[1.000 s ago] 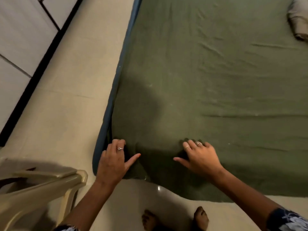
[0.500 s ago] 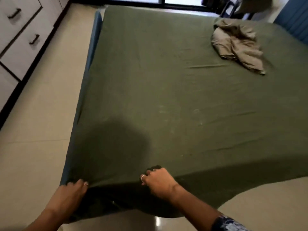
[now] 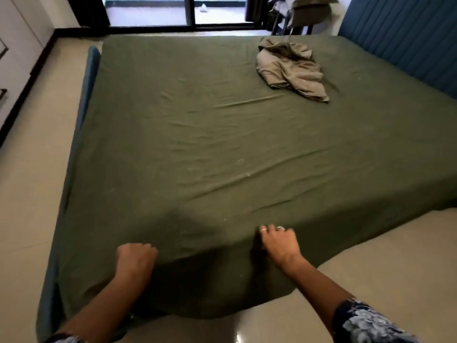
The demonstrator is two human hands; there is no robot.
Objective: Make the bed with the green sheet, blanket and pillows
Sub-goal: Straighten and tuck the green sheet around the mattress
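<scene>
While my left hand (image 3: 136, 256) sits curled at lower left, apparently bunching the green sheet (image 3: 197, 154), though I cannot tell for sure, my right hand (image 3: 279, 243) lies at lower centre, fingers bent onto the cloth at the mattress edge. Both hands touch the sheet's near hem; its length runs away toward the top of the frame. Upper right, a crumpled beige cloth (image 3: 291, 68) lies on it, likely needing clearing.
</scene>
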